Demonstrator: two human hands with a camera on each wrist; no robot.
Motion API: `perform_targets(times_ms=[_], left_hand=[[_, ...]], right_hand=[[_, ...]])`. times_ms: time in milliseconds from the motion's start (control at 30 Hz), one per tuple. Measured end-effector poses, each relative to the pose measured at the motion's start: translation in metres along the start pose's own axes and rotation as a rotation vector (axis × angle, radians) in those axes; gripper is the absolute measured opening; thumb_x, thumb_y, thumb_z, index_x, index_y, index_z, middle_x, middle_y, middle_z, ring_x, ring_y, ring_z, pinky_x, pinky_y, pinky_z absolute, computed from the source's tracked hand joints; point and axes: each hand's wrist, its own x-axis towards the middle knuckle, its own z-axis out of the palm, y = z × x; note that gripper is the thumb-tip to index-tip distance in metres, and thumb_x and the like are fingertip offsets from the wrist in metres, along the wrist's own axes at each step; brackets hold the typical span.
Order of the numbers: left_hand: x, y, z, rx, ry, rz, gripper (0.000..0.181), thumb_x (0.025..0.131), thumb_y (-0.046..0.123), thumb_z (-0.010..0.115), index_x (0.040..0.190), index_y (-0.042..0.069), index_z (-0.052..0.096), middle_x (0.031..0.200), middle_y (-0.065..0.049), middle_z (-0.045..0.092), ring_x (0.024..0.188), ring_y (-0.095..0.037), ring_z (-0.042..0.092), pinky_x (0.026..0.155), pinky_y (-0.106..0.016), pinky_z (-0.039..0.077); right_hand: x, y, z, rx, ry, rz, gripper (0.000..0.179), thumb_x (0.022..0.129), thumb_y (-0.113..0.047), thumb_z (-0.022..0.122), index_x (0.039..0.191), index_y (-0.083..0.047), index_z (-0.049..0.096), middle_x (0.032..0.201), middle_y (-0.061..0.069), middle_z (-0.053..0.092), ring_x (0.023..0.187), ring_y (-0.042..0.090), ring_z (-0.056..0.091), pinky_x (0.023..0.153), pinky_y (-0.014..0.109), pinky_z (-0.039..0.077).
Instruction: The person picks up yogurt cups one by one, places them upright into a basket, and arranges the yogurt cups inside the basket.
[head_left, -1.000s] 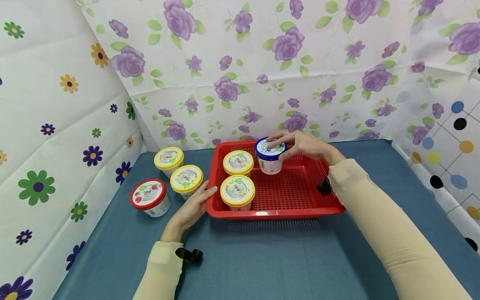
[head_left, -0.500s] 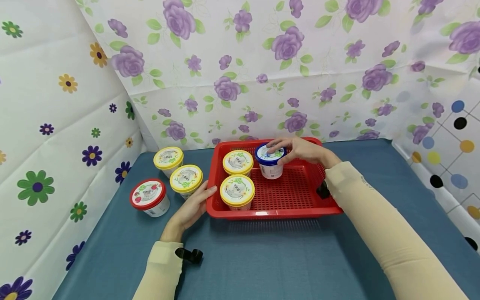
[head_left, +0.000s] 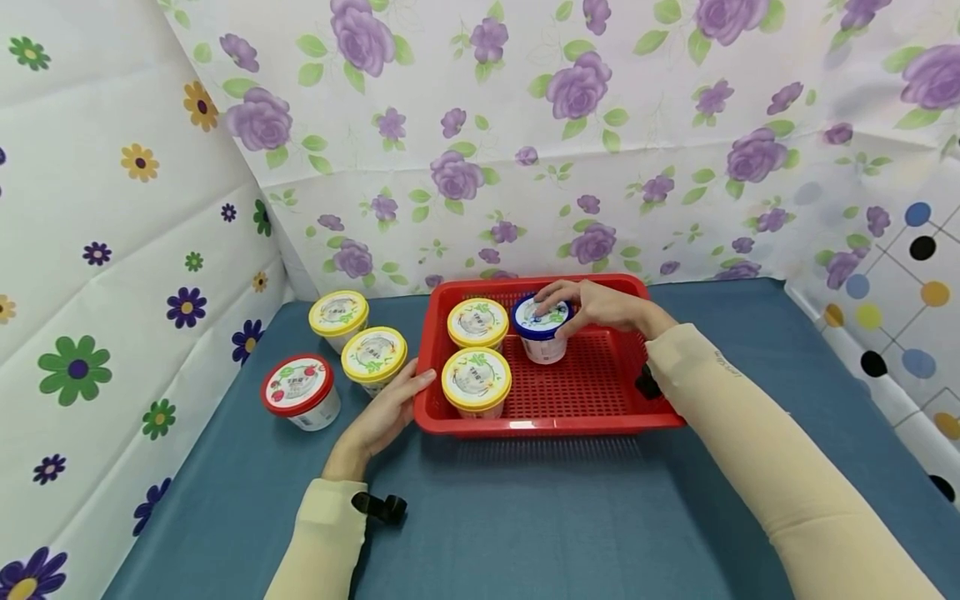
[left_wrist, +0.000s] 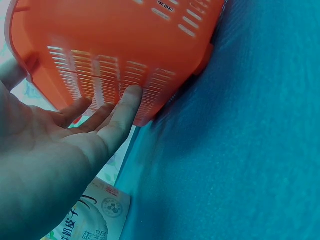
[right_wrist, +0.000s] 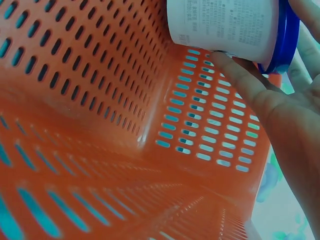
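I'm resting the left hand, fingers nearly straight, against the basket's left end, on an outer wall only the left wrist view is showing, while the right hand is gripping the blue tub inside, seemingly at set-down, release probably following.

left hand was gripping an orangey-red basket, fingertips right up against the slotted side, thumb at the rim, blue cloth took up the whole right side, printed white cup peeked out from behind the palm
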Motion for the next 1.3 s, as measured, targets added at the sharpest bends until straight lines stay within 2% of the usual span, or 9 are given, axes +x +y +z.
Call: perform_targets(times_ms=[233, 767, 1033, 1300], left_hand=[[0.000, 0.001, 0.000, 0.005, 0.000, -0.001, 0.072, 0.109, 0.037, 0.049, 0.167, 0.014, 0.014, 0.164, -0.013, 0.035, 0.144, -0.029, 0.041, 0.117, -0.045, 0.040], [-0.001, 0.002, 0.000, 0.002, 0.000, -0.002, 0.073, 0.109, 0.036, 0.049, 0.167, 0.014, 0.012, 0.166, -0.013, 0.032, 0.148, -0.031, 0.036, 0.121, -0.050, 0.033], [-0.002, 0.002, 0.000, -0.002, -0.003, 0.000, 0.072, 0.109, 0.037, 0.049, 0.167, 0.014, 0.013, 0.165, -0.013, 0.033, 0.148, -0.031, 0.036, 0.121, -0.050, 0.033], [-0.002, 0.002, 0.000, 0.003, -0.002, -0.005, 0.073, 0.108, 0.037, 0.049, 0.167, 0.014, 0.013, 0.165, -0.013, 0.032, 0.147, -0.031, 0.037, 0.120, -0.048, 0.035]], right_hand=[[0.002, 0.003, 0.003, -0.029, -0.007, 0.019, 0.044, 0.086, -0.008, 0.084, 0.127, -0.006, 0.069, 0.156, 0.012, 0.036, 0.145, 0.040, 0.032, 0.114, 0.058, 0.041], [0.005, 0.000, 0.012, -0.110, -0.014, 0.010, 0.042, 0.084, -0.009, 0.085, 0.122, -0.011, 0.067, 0.152, 0.009, 0.034, 0.142, 0.037, 0.031, 0.117, 0.060, 0.034], [0.005, 0.001, 0.011, -0.108, -0.011, 0.021, 0.041, 0.083, -0.008, 0.084, 0.121, -0.012, 0.068, 0.153, 0.007, 0.034, 0.143, 0.036, 0.031, 0.116, 0.060, 0.036], [0.001, -0.001, 0.007, -0.074, -0.023, 0.024, 0.040, 0.087, -0.011, 0.081, 0.125, -0.009, 0.070, 0.155, 0.010, 0.035, 0.143, 0.036, 0.032, 0.113, 0.058, 0.040]])
